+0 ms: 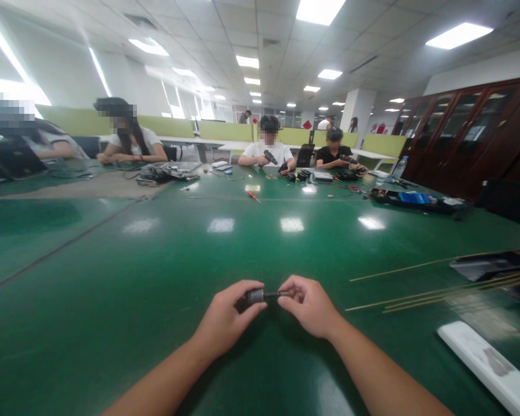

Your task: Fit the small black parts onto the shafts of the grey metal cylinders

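Over the green table [164, 271], my two hands meet in front of me. My left hand [225, 320] is closed around a small grey metal cylinder [255, 296]. A thin dark shaft [276, 294] sticks out of the cylinder to the right. My right hand [309, 306] pinches the far end of that shaft with its fingertips. Both hands hover just above the tabletop.
Thin brass-coloured rods [420, 297] lie to the right, beside a dark tray [498, 268] and a white flat bar [485, 364]. Across the table, people sit with tools [303, 175], a red-handled screwdriver [253, 196] and a black case [411, 199]. Wooden cabinets [468, 130] line the right wall.
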Motion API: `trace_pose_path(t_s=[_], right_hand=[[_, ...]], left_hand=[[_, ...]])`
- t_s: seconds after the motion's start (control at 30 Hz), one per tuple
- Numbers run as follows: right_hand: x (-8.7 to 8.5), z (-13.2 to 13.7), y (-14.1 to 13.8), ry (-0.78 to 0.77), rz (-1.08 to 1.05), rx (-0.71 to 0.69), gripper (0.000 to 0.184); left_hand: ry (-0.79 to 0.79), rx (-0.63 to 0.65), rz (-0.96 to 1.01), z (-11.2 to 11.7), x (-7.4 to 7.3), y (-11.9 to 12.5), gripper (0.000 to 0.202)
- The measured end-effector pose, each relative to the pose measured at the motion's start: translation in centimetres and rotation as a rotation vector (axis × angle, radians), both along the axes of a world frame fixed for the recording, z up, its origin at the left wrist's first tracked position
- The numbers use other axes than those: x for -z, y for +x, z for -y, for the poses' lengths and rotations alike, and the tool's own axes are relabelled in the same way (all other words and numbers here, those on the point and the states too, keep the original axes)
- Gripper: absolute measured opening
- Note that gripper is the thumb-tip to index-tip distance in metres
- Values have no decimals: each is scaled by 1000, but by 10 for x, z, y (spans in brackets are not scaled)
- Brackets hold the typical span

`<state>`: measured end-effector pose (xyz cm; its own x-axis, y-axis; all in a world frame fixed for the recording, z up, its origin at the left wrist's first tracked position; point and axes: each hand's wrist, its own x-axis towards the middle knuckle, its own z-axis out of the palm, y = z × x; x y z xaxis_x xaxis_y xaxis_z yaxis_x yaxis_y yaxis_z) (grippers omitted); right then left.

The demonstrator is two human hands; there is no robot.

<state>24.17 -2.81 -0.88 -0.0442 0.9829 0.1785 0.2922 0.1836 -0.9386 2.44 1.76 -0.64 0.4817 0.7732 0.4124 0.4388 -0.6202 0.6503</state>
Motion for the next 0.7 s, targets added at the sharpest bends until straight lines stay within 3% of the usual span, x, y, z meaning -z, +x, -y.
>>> trace_pose_path(t_s=[0.7], right_hand=[[1, -2, 2, 10, -3, 26, 8]], left_hand=[[-2, -22, 3, 1, -4, -1, 26]])
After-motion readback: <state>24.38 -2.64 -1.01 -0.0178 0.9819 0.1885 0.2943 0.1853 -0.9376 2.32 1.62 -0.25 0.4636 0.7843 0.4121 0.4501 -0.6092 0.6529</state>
